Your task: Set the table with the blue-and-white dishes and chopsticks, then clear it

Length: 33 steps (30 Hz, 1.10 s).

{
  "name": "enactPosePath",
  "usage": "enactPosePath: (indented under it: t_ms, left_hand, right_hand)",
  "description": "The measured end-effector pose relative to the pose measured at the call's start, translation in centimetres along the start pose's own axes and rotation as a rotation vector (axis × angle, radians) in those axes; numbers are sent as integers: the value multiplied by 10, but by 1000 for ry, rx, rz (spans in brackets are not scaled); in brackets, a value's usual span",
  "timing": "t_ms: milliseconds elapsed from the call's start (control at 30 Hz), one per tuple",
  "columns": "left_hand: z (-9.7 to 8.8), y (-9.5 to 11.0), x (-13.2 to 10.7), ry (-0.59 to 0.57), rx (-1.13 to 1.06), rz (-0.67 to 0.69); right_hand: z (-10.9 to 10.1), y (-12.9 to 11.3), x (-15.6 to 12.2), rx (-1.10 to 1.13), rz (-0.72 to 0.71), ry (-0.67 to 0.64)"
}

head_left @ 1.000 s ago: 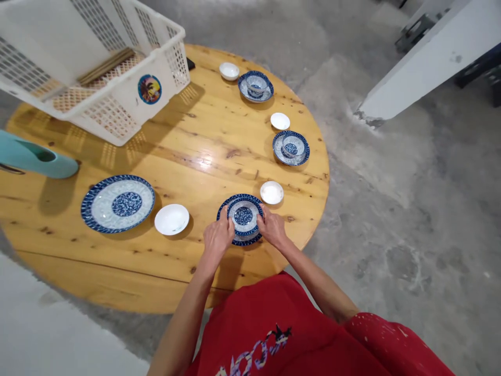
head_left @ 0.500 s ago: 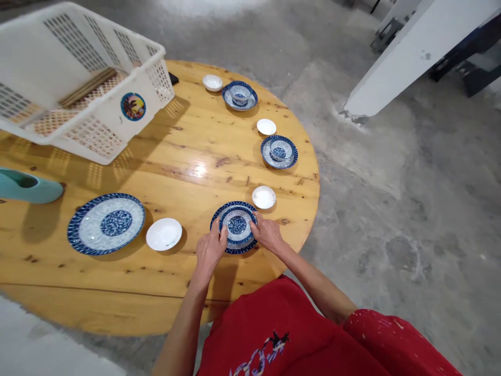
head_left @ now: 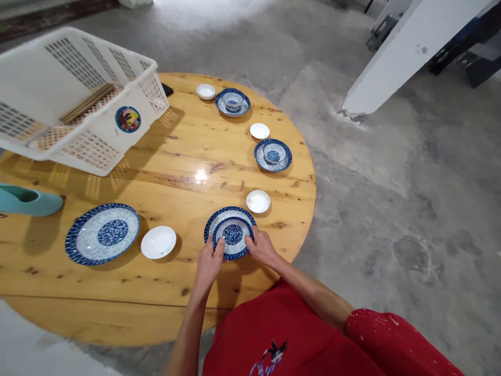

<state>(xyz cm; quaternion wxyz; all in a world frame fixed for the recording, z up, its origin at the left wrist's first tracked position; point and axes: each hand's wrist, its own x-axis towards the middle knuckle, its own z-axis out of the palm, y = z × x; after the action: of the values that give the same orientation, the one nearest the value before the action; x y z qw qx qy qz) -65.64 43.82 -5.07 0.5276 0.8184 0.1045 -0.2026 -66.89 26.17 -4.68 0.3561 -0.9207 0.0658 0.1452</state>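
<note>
A small blue-and-white bowl (head_left: 232, 236) is held over the near rim of a blue-patterned plate (head_left: 230, 218) at the front of the round wooden table (head_left: 188, 156). My left hand (head_left: 209, 263) grips the bowl's left rim with thumb and fingers. On the opposite rim, my right hand (head_left: 261, 247) pinches the bowl. A small white saucer (head_left: 258, 201) lies just beyond the plate.
Two more bowl-on-plate sets (head_left: 273, 154) (head_left: 232, 101) with white saucers (head_left: 260, 130) (head_left: 205, 91) line the right rim. A large blue plate (head_left: 102, 233) and white dish (head_left: 158, 242) sit left. A white plastic basket (head_left: 74, 99) stands at the back left, a teal object (head_left: 29, 200) beside it.
Both hands have drawn the bowl toward me, from the plate's centre to its near rim. The camera view has shifted, so the table appears lower and further left.
</note>
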Motion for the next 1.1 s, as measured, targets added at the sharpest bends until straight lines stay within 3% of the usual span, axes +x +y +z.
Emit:
enactPosePath:
  t_ms: [167,333,467,733,867,1100]
  left_hand:
    - [8,14,-33,92,96,23]
    - [27,7,-60,162,148,-52]
    - [45,7,-76,187,70,-30]
    - [56,19,-96,1,-16,18]
    - [63,12,-107,-86,-7,90]
    - [90,-3,-138,-194,-86,11]
  right_hand:
    - [-13,6,-16,-11,-69,-48]
    - [-25,19,-26,-66,-134,-124]
    - [-39,28,-34,-130,-163,-178]
    - [-57,38,-76,-179,-57,-68]
    - [-49,46,-112,-114,16,32]
    - [-32,70,-171,-39,144,129]
